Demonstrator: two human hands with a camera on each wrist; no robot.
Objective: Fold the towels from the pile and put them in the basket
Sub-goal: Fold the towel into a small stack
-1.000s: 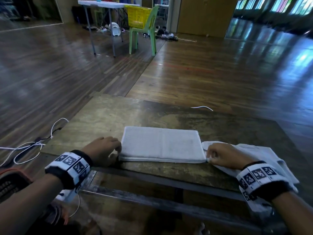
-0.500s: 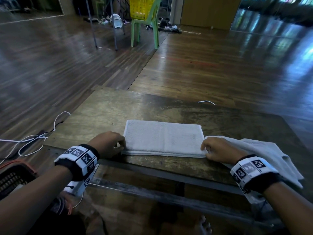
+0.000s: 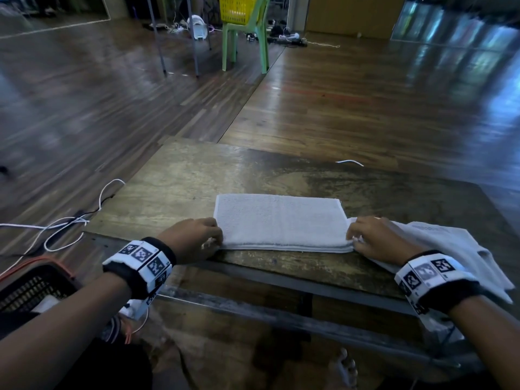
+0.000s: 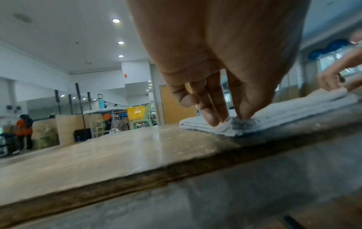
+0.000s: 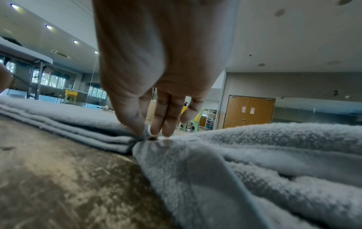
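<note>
1. The folded towel (image 3: 281,222) lies flat on the wooden table (image 3: 197,175), close to the near edge, its long side running left to right. You can see a few layers stacked along the near edge, so it's already been doubled over at least once.

2. The left hand (image 3: 194,239) pinches the near-left corner. In the left wrist view the fingertips (image 4: 219,119) and thumb squeeze a little tuft of the cloth right at the corner.

3. The right hand (image 3: 374,237) does the same at the near-right corner, thumb and fingers (image 5: 162,124) closed on the edge where the layers meet.

4. Why hold it like that? My guess is both near corners are gripped so the whole near edge can be lifted as one and carried over for another fold, with the layers kept lined up instead of sliding apart (terry cloth loves to shift).

5. The pile of unfolded towels (image 3: 450,249) sits crumpled at the right end of the table, touching the folded one and partly under the right wrist. Handy spot for grabbing the next one with the right hand.

6. The dark basket (image 3: 33,282) with the orange rim is down on the floor by the left side, below the table edge. Looks like there's something pale in it, but I can't tell what.

7. So I'd say this is mid-fold, basket drop still to come.
</note>
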